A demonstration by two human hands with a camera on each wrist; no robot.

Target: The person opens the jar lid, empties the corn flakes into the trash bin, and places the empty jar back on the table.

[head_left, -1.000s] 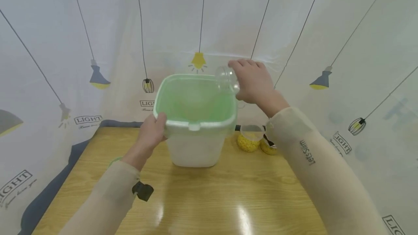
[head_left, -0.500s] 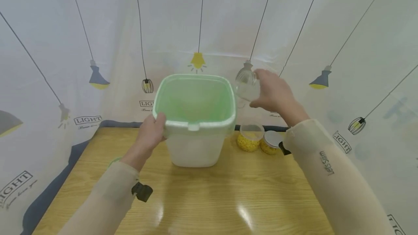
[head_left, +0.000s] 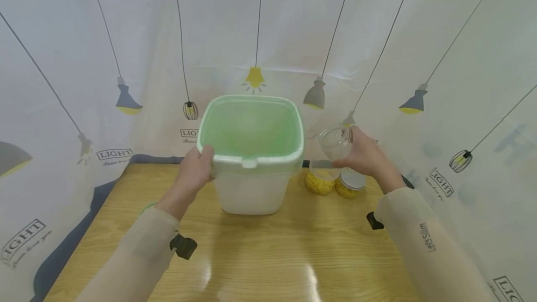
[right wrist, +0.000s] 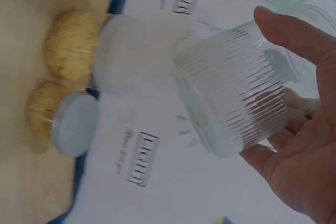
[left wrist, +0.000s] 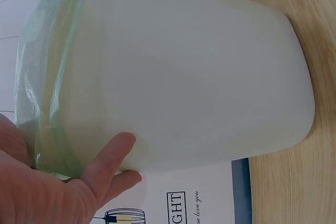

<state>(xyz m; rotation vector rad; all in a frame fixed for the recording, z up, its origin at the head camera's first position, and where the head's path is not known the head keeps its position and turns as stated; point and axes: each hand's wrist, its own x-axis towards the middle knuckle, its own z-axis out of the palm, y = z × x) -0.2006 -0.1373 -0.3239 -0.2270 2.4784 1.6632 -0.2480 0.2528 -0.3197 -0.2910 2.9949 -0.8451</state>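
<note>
A white bin (head_left: pixel 251 195) stands on the table, with a translucent green plastic bag (head_left: pixel 251 125) lining it and folded over its rim. My left hand (head_left: pixel 194 169) grips the near left corner of that rim; in the left wrist view, its fingers (left wrist: pixel 113 156) lie along the bin's outer wall. To the right of the bin, my right hand (head_left: pixel 367 156) holds a clear ribbed glass jar (right wrist: pixel 231 87) in the air, fingers and thumb around it. Nothing shows inside the jar. Below it stand a clear-topped container of yellow contents (head_left: pixel 320 184) and a silver-lidded jar (head_left: pixel 351 181), also with yellow contents.
The wooden table (head_left: pixel 268 255) reaches toward me from the bin. A pale curtain (head_left: pixel 230 22) printed with lamps hangs around the back and sides. Part of a green edge (head_left: pixel 148 207) shows behind my left wrist.
My right hand has carried the glass jar from above the bin's right rim, rightward and down, toward the yellow-filled containers. The silver lid has come into view. My left hand keeps its place.
</note>
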